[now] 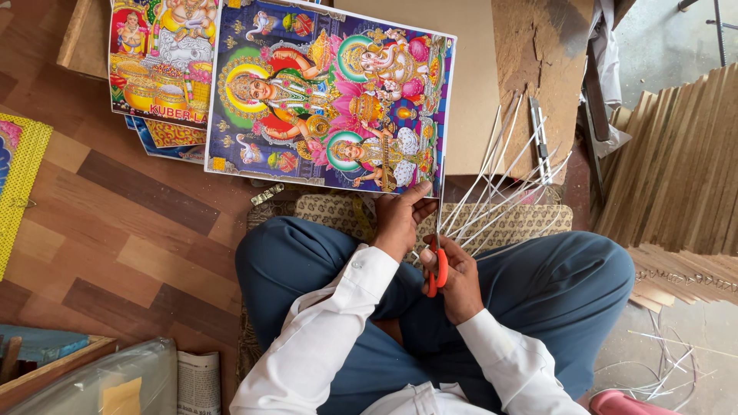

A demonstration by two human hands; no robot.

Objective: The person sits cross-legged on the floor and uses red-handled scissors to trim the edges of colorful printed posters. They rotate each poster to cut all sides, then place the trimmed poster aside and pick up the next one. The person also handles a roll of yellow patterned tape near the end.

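floor: wood-pattern floor point(115, 230)
landmark: patterned mat point(530, 219)
left of mat: printed pictures point(165, 69) lying flat
beyond mat: brown board point(477, 84)
right of mat: stacked wooden strips point(676, 161)

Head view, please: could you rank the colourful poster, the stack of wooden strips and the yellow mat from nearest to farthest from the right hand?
From the right hand:
1. Colourful poster, just ahead, its edge at the scissors.
2. Stack of wooden strips, off to the right.
3. Yellow mat, far left edge.

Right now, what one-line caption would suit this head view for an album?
Seated cross-legged, left hand holds a colourful print while right hand trims its edge with orange scissors.
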